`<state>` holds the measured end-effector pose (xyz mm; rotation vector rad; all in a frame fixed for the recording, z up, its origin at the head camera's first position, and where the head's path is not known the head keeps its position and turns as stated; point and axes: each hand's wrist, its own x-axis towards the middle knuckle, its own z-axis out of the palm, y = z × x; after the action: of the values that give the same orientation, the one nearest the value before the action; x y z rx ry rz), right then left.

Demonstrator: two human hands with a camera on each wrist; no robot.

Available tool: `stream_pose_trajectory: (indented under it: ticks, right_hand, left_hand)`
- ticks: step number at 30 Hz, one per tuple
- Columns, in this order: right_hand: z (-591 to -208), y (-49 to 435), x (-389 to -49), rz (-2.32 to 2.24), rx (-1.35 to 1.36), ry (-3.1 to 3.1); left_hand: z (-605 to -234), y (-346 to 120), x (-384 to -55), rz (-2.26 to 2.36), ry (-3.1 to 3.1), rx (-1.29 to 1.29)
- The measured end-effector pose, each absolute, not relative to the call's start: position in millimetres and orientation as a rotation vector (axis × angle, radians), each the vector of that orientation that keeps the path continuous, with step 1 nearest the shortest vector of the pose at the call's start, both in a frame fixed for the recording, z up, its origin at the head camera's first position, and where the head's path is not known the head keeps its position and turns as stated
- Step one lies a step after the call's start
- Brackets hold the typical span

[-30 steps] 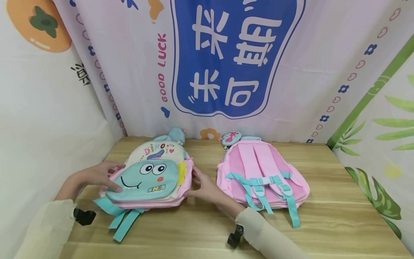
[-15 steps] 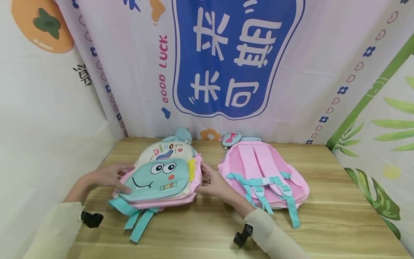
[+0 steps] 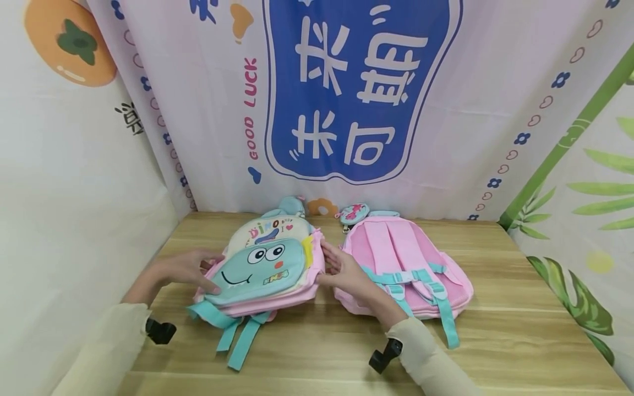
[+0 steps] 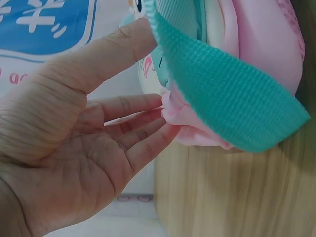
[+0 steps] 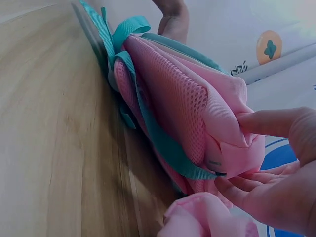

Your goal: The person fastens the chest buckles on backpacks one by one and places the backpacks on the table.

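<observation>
A pink and teal child's backpack with a cartoon dinosaur face lies front up on the left half of the table. My left hand holds its left side, thumb over the front and fingers at the pink side fabric. A loose teal strap crosses in front of the thumb tip in the left wrist view. From the other side, my right hand grips the bag's pink edge; in the right wrist view the thumb presses into the fabric, with the fingers lower down. Whether the bag touches the table is unclear.
A second pink backpack lies straps up just right of my right hand, with a round pouch at its top. Both stand on a wooden table. A printed curtain hangs behind the table's far edge.
Both hands have moved the dinosaur backpack to the right, closer to the second backpack, which stays in place. The grip looks much the same.
</observation>
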<state>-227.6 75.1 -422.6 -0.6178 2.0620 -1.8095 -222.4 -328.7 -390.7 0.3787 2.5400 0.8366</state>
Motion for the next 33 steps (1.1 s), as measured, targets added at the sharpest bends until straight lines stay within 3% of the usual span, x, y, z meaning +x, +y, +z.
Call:
stream_pose_trajectory:
  ticks: [33]
  right_hand:
    - [-373.1,108.3,-244.4,-1.873,-0.788,1.934]
  left_hand:
    - [-401.0,-279.3,-237.1,0.905,2.503,0.370]
